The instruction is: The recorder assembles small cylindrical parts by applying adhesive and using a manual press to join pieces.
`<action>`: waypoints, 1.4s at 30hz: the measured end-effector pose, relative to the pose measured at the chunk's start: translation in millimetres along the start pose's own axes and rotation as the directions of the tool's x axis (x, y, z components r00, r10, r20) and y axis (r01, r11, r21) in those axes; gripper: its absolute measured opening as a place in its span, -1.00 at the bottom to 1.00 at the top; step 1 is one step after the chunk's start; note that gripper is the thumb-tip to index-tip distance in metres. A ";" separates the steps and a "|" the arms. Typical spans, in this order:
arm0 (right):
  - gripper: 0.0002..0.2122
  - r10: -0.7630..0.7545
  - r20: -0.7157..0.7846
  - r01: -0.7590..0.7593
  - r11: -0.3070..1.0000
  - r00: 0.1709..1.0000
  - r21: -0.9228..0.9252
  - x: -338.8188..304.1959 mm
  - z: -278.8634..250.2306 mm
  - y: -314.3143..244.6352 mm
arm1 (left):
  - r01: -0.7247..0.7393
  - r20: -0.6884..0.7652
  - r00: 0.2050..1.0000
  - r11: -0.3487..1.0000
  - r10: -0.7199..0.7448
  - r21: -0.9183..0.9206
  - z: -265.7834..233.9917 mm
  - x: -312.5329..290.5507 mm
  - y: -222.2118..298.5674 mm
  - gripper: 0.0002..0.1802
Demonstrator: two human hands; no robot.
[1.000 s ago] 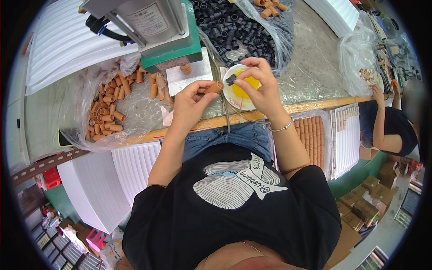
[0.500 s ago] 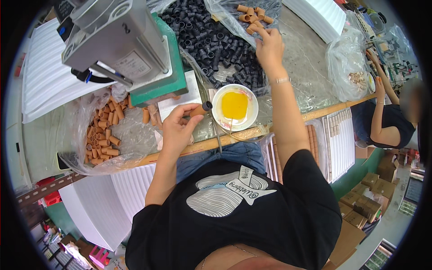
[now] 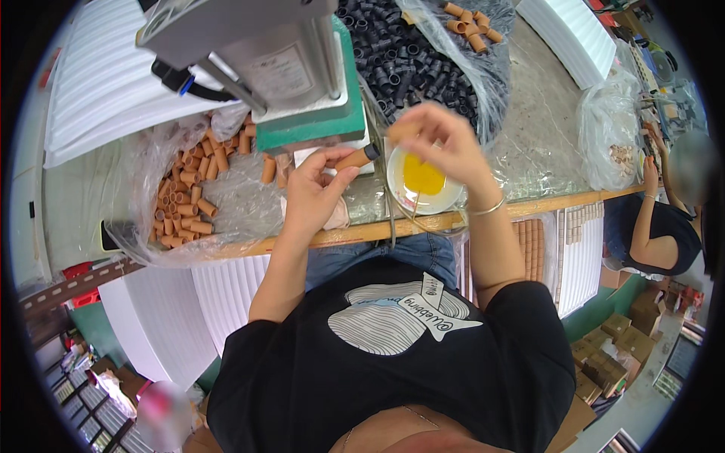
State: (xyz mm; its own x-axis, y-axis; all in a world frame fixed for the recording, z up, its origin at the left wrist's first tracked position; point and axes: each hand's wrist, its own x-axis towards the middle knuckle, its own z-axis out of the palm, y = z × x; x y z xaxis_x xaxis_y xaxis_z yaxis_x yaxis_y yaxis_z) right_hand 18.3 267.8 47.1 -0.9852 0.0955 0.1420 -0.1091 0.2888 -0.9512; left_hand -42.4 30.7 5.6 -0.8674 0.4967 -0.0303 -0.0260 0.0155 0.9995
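My left hand [image 3: 313,192] grips a black-capped brown tube [image 3: 355,158]; my right hand [image 3: 442,143] pinches another tube [image 3: 400,130] above the glue dish [image 3: 400,196] near the desk's front edge.

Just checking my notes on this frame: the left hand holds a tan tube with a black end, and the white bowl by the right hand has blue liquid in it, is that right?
Not quite. In the head view the liquid in the white bowl is yellow, not blue. The rest holds: the left hand holds a tan tube with a black end, and the bowl sits just below the right hand.
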 end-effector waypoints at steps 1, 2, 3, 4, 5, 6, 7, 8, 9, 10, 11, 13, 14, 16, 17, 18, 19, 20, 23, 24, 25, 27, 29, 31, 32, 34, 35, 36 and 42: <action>-0.76 0.048 0.038 -0.052 0.991 0.998 0.122 -9.5 15.4 -3.7 | -0.007 0.028 1.000 0.999 0.005 0.041 -1.9 0.0 2.7 -0.67; -0.74 0.091 0.080 -0.108 0.965 0.993 0.240 -16.6 26.0 -2.9 | -0.014 0.060 0.998 0.997 0.009 0.081 -3.2 0.1 4.2 -0.67; -0.70 0.138 0.059 -0.149 0.949 0.989 0.279 -20.1 30.9 2.2 | -0.025 0.071 0.997 0.998 0.021 0.052 -5.7 -0.2 3.7 -0.68; -0.70 0.139 0.065 -0.152 0.948 0.988 0.281 -23.2 33.4 5.3 | -0.022 0.065 0.998 0.998 0.018 0.053 -8.9 -3.3 7.1 -0.68; -0.71 0.125 0.052 -0.133 0.965 0.991 0.226 -24.8 35.5 6.6 | -0.026 0.092 0.996 0.985 0.010 0.171 -12.9 -5.2 14.1 -0.69; -0.72 0.109 0.040 -0.114 0.979 0.993 0.170 -25.9 37.6 6.2 | -0.032 0.118 0.993 0.958 -0.001 0.286 -15.7 -7.4 21.0 -0.71; -0.71 0.151 0.041 -0.156 0.967 0.988 0.203 -27.1 39.1 3.5 | -0.031 0.113 0.994 0.958 -0.001 0.286 -16.3 -9.5 27.6 -0.71; -0.71 0.148 0.046 -0.155 0.967 0.988 0.203 -27.9 43.0 1.7 | -0.109 0.149 0.987 0.923 0.057 0.368 -15.2 -11.2 34.5 -0.70; -0.71 0.058 0.064 -0.059 0.998 0.996 0.006 -28.3 47.0 -0.1 | -0.187 0.191 0.975 0.877 0.111 0.443 -13.7 -12.6 37.9 -0.69; -0.70 -0.027 0.098 0.045 0.981 0.995 -0.188 -28.2 49.6 -1.5 | -0.187 0.189 0.976 0.877 0.113 0.444 -12.4 -13.8 36.4 -0.69; -0.68 -0.212 0.135 0.249 0.879 0.968 -0.407 -24.1 50.9 -4.4 | -0.154 0.134 0.985 0.906 0.109 0.395 -11.4 -15.1 32.4 -0.64; -0.68 -0.222 0.161 0.274 0.814 0.962 -0.512 -27.0 57.1 -20.1 | -0.124 0.076 0.992 0.931 0.105 0.344 -7.6 -15.5 23.6 -0.58; -0.68 -0.225 0.177 0.286 0.736 0.958 -0.613 -27.7 60.1 -26.8 | -0.129 0.004 0.991 0.975 0.130 0.179 -4.3 -13.5 19.3 -0.56; -0.68 -0.271 0.139 0.300 0.751 0.952 -0.588 -17.5 64.0 -15.9 | -0.145 -0.073 0.987 0.989 0.145 0.010 -6.1 -6.3 17.3 -0.53; -0.67 -0.308 0.097 0.307 0.764 0.946 -0.568 -11.0 64.3 -8.2 | -0.160 -0.156 0.964 0.938 0.216 0.308 -7.5 1.1 17.8 -0.52; -0.67 -0.307 0.096 0.305 0.763 0.947 -0.570 -4.4 65.3 -2.2 | -0.130 -0.214 0.928 0.803 0.305 0.582 -9.4 8.3 18.3 -0.50; -0.68 -0.216 0.021 0.192 0.818 0.976 -0.542 3.4 66.9 3.7 | -0.176 -0.062 0.955 0.719 0.292 0.672 -14.4 17.4 16.2 -0.52; -0.69 -0.122 -0.046 0.083 0.862 0.991 -0.501 12.4 69.8 8.6 | -0.174 -0.066 0.954 0.719 0.293 0.673 -18.1 25.8 13.4 -0.52; -0.69 -0.119 -0.019 0.085 0.803 0.993 -0.590 32.9 81.8 21.3 | -0.211 -0.014 0.955 0.716 0.295 0.665 -32.9 40.1 -7.0 -0.54; -0.69 -0.209 0.013 0.169 0.756 0.978 -0.633 37.0 87.1 21.2 | -0.195 -0.071 0.958 0.813 0.278 0.548 -46.0 39.7 -19.9 -0.56; -0.68 -0.141 0.035 0.130 0.750 0.989 -0.649 39.1 91.8 18.9 | -0.180 -0.123 0.960 0.891 0.252 0.417 -57.1 40.1 -32.5 -0.58; -0.65 -0.142 0.009 0.110 0.726 0.990 -0.678 38.3 94.6 20.1 | -0.179 -0.120 0.963 0.905 0.242 0.386 -60.5 24.0 -11.7 -0.63; -0.62 -0.149 -0.015 0.095 0.702 0.989 -0.705 33.2 93.3 17.5 | -0.179 -0.121 0.964 0.916 0.236 0.359 -66.6 0.7 -2.9 -0.67; -0.51 -0.183 -0.123 0.030 0.664 0.976 -0.748 16.2 89.4 4.0 | -0.016 0.041 0.999 0.992 0.011 0.126 -73.9 -17.6 -3.7 -0.62; -0.51 -0.183 -0.125 0.029 0.662 0.975 -0.749 5.5 87.0 -4.1 | -0.018 0.043 0.999 0.992 0.012 0.125 -72.8 -26.6 3.5 -0.62; -0.55 -0.213 -0.109 0.130 0.851 0.971 -0.508 -18.5 79.0 -20.6 | 0.115 0.320 0.944 0.991 -0.087 -0.071 -67.1 -37.6 19.6 -0.49; -0.55 -0.213 -0.106 0.132 0.852 0.971 -0.507 -27.9 76.2 -31.4 | 0.180 0.313 0.942 0.971 -0.124 -0.157 -56.3 -42.7 22.0 -0.45; -0.59 -0.036 0.028 0.042 0.963 0.999 -0.264 -36.9 72.2 -40.4 | 0.182 0.323 0.938 0.970 -0.124 -0.158 -48.5 -42.3 19.1 -0.45; -0.75 0.070 -0.016 -0.071 0.985 0.997 -0.155 -52.6 72.0 -26.7 | 0.012 0.214 0.976 0.995 -0.033 0.097 -1.7 -33.8 2.3 -0.49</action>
State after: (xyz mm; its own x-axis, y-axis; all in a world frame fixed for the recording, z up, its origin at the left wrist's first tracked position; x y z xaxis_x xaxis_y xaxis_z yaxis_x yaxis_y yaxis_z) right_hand 63.5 186.5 45.4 -0.9883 0.1303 0.0794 -0.0167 0.4253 -0.9049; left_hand -14.0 12.5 9.0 -0.7393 0.6705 -0.0622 0.0121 0.1057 0.9943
